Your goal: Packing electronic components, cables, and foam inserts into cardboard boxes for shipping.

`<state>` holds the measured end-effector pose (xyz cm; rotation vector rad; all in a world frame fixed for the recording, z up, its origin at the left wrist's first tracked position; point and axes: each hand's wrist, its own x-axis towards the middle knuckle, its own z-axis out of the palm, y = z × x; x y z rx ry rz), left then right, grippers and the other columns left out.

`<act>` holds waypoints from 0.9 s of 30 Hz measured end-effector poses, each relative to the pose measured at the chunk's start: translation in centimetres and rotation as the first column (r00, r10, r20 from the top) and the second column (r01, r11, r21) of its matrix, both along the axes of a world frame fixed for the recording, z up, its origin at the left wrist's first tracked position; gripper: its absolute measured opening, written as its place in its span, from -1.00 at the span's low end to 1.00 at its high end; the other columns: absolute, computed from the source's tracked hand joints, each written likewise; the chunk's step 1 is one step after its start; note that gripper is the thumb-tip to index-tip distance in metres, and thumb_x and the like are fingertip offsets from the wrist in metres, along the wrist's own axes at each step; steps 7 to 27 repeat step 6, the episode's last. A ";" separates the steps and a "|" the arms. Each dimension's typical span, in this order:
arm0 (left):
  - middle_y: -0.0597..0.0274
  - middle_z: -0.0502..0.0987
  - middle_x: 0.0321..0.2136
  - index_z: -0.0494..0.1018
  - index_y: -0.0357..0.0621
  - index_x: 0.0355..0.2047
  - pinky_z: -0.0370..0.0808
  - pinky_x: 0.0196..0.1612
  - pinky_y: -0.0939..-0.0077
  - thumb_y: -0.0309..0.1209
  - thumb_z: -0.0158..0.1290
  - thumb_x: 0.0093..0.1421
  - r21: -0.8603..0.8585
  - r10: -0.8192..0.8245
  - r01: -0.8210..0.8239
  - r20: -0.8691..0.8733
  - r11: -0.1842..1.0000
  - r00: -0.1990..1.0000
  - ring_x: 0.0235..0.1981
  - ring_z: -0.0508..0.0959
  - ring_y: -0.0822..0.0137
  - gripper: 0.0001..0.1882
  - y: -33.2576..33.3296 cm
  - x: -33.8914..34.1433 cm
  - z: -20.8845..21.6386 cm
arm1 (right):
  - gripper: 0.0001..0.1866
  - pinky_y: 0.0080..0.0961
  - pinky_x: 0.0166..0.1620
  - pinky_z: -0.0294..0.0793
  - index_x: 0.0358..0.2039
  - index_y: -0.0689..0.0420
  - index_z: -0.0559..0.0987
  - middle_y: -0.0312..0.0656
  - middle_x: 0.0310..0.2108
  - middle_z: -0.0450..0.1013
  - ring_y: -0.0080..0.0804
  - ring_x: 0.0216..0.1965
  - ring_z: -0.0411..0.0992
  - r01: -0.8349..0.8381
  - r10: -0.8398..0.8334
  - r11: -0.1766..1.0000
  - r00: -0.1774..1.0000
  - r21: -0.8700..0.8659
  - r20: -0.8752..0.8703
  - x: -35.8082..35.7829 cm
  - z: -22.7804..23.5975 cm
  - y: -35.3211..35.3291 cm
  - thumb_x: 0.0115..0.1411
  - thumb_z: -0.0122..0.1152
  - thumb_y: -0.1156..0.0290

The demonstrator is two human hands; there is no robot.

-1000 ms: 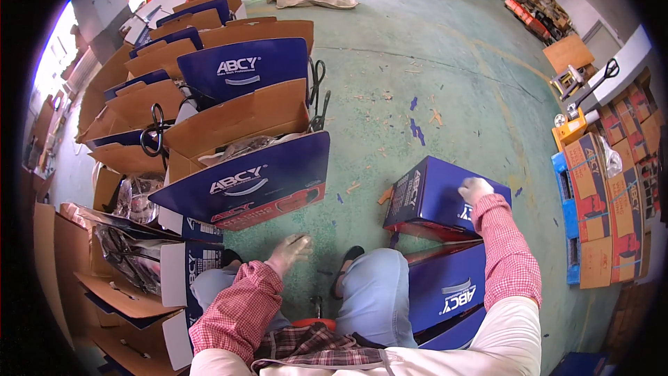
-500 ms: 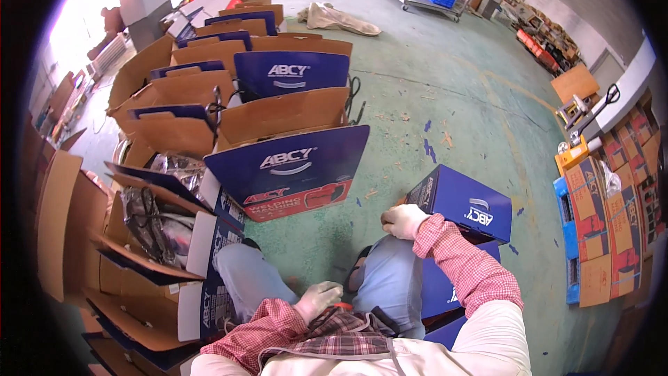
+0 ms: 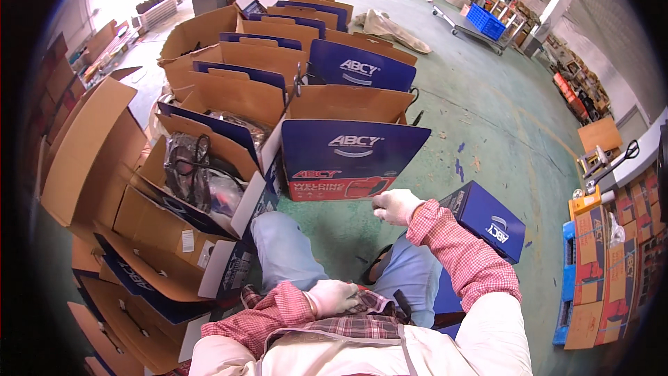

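My right hand (image 3: pixel 396 207), in a pale glove, hangs between a large open blue-and-red carton (image 3: pixel 341 157) and a closed blue box (image 3: pixel 490 219). Its fingers curl inward, and whatever they may hold is hidden. Low at my waist, my left hand (image 3: pixel 335 298), also gloved, is closed against the plaid apron (image 3: pixel 365 326). A bit of red shows beside its fingers, too small to name. To my left, an open carton (image 3: pixel 254 184) holds a plastic-wrapped item with a black cable (image 3: pixel 191 167). Nearer me stands another open carton (image 3: pixel 156 257) with its flaps up.
Rows of open cartons (image 3: pixel 243 63) fill the left side. More blue boxes (image 3: pixel 449 299) stand beside my right leg. At the right are a yellow pallet jack (image 3: pixel 584 202) and a blue pallet (image 3: pixel 565 285) with stacked cartons. A trolley carrying a blue crate (image 3: pixel 486 22) stands far off.
My right hand has lifted off the closed blue box and moved up, toward the large open carton. My left hand stays at my waist. The view has turned left, so the cartons appear further right.
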<state>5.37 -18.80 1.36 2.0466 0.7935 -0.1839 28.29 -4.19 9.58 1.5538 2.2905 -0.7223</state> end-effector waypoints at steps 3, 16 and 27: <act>-0.20 0.55 -0.41 0.48 -0.19 -0.10 0.47 -0.21 0.11 -0.09 -0.01 0.25 -0.093 0.068 -0.053 0.161 0.994 0.985 -0.32 0.57 -0.14 -0.57 1.0 -4.0 2.0 | -0.68 -0.23 0.00 0.45 -0.13 0.07 0.58 -0.04 -0.18 0.55 -0.06 -0.07 0.49 0.015 -0.014 0.998 1.000 -0.060 0.016 -0.6 -1.7 -0.6 0.21 0.06 0.18; -0.27 0.54 -0.34 0.49 -0.18 -0.08 0.45 -0.14 0.14 -0.08 0.01 0.26 -0.055 -0.068 0.076 0.128 0.996 0.989 -0.25 0.59 -0.04 -0.57 0.8 -8.6 2.1 | -0.65 -0.24 0.06 0.42 -0.11 0.08 0.57 0.00 -0.15 0.53 -0.07 -0.03 0.48 0.017 -0.023 0.996 0.998 -0.092 -0.062 -1.1 -3.7 -1.8 0.20 0.10 0.15; -0.27 0.54 -0.34 0.49 -0.18 -0.08 0.45 -0.14 0.14 -0.08 0.01 0.26 -0.055 -0.068 0.076 0.128 0.996 0.989 -0.25 0.59 -0.04 -0.57 0.8 -8.6 2.1 | -0.65 -0.24 0.06 0.42 -0.11 0.08 0.57 0.00 -0.15 0.53 -0.07 -0.03 0.48 0.017 -0.023 0.996 0.998 -0.092 -0.062 -1.1 -3.7 -1.8 0.20 0.10 0.15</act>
